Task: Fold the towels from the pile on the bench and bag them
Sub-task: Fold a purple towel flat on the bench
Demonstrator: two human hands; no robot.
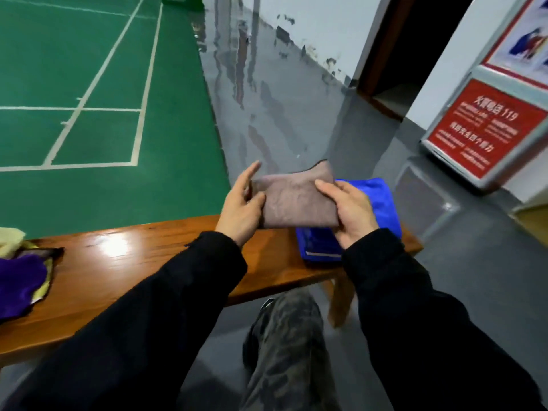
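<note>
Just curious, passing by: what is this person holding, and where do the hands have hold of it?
A folded greyish-brown towel, held above the bench. The left hand grips its left edge, the right hand its right edge.

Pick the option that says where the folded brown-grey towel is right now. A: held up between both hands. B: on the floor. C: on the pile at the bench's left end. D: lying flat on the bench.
A: the left hand and right hand grip the brown-grey towel by its ends, raised above the bench.
</note>
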